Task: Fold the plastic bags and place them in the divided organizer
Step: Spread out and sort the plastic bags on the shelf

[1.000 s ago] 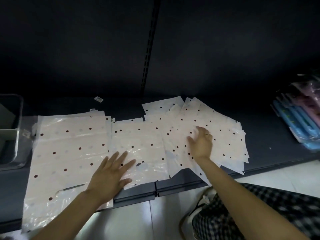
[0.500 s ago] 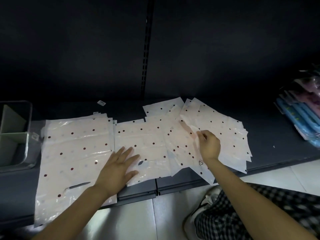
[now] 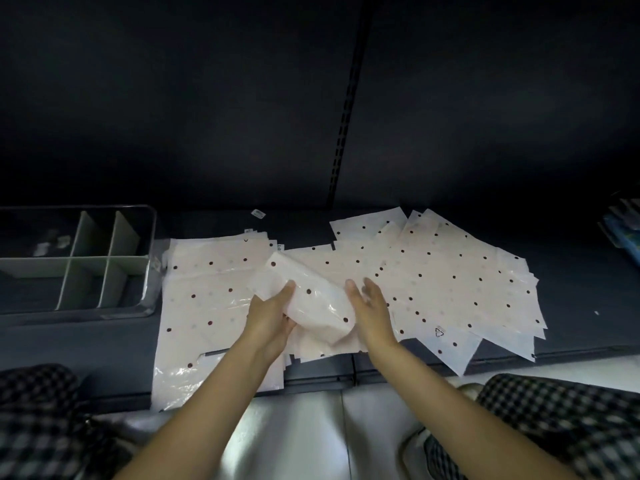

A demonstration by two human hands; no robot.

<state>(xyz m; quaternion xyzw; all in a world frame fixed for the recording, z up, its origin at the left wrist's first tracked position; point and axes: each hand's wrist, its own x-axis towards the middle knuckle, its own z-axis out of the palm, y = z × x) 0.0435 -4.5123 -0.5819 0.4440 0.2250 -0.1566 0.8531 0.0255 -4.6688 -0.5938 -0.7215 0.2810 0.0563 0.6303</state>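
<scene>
A shop is suggested. A dark metal display shelf [image 3: 571,306] is backed by plain panels joined at a slotted upright [image 3: 343,126]. Packaged goods [image 3: 623,237] are stacked at its right end, and a small price label [image 3: 258,213] lies on it.

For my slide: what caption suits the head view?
Both hands fold a dotted plastic bag over spread bags, organizer at left.

The dark shelf [image 3: 571,299] is covered from its middle toward three o'clock by overlapping dotted plastic bags [image 3: 450,282]. At nine o'clock the way is blocked by the divided organizer [image 3: 104,268]. Bare shelf is left at three o'clock, bounded by blue packets [image 3: 627,237].
</scene>
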